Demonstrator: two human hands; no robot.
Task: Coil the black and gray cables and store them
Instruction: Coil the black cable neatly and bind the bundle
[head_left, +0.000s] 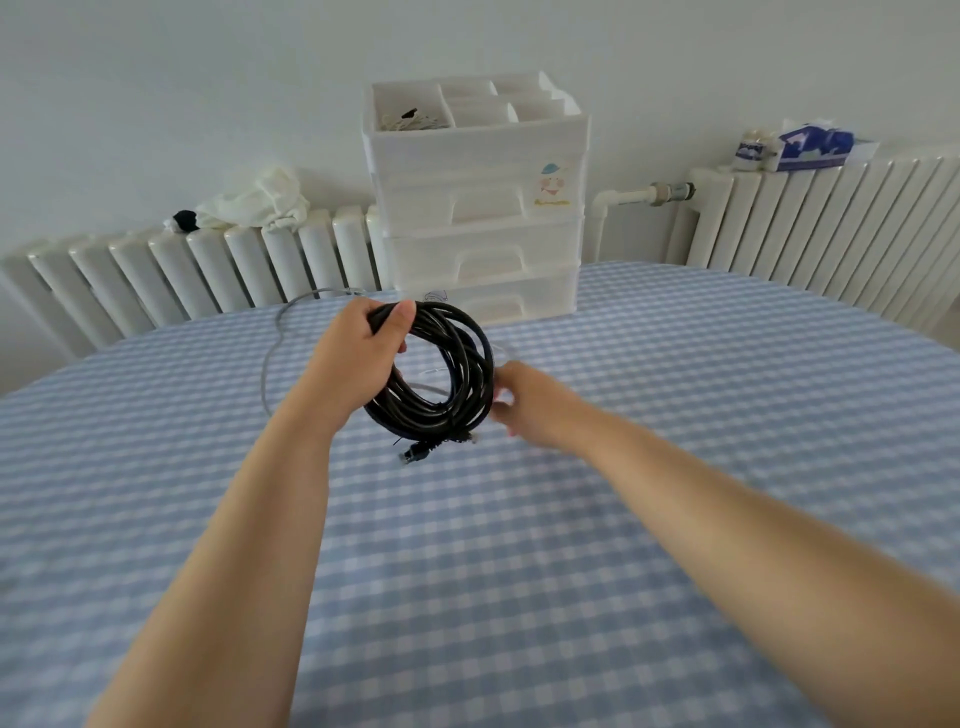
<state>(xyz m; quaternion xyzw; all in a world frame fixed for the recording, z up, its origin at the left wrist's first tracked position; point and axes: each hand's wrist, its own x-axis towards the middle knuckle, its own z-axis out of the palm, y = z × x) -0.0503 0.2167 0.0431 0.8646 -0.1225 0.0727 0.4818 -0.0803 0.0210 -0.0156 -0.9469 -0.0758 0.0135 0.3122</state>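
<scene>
Gripping the upright black cable coil (441, 374) (plug dangling), left hand (358, 358).

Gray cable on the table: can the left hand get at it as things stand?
Probably not yet: the left hand grips the black cable coil. The gray cable lies loose just left of it, nothing covering it.

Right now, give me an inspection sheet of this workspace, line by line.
Surface: table under a blue checked cloth.
Job's things: black cable coiled, held above the table; drawer unit at the far edge, drawers closed.
Clutter: nothing seen.
Hands: left hand grips the coil; right hand at its right side, blurred.
Cables: gray cable loose on the cloth.
Surroundings: radiators, white cloth, tissue pack.
</scene>
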